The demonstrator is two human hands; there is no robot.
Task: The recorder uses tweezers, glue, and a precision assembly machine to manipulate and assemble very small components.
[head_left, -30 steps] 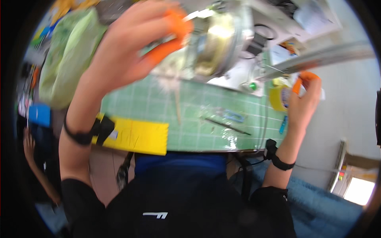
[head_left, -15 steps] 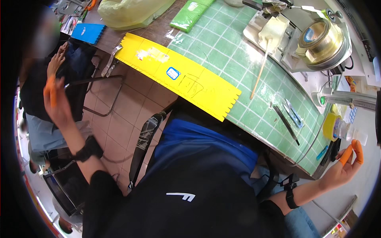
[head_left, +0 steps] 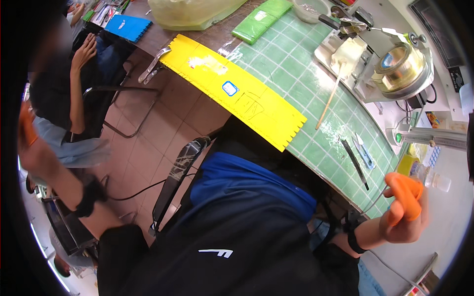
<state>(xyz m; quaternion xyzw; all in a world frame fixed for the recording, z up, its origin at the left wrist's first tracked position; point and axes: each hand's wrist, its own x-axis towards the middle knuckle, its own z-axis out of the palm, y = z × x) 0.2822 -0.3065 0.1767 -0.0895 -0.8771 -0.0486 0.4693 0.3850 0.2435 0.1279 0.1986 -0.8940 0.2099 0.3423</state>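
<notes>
Your left hand (head_left: pixel 37 150) is now far out to your left, off the table and close to the dark rim of the view. One second ago it was up over the green mat (head_left: pixel 276 64); half a second ago it was already off to the side, and now it is farther out. It is blurry there, so I can't tell if its fingers are loose, curled or holding something.

Your right hand (head_left: pixel 407 212) has come in a little closer to you, and its fingers bend more than they did. Orange covers (head_left: pixel 409 195) sit on some of them. I can't tell if anything is pinched inside. Near it are the clear bottle (head_left: pixel 434 180) and the yellow tape roll (head_left: pixel 409 163).

The blue tweezers (head_left: pixel 364 150) and a thin black tool (head_left: pixel 354 163) lie side by side on the mat, with no hand on them. The long yellow board (head_left: pixel 271 116) lies along the table edge nearest you, also untouched. So, as I judge it, the work on the mat is on hold while your hands are away.
</notes>
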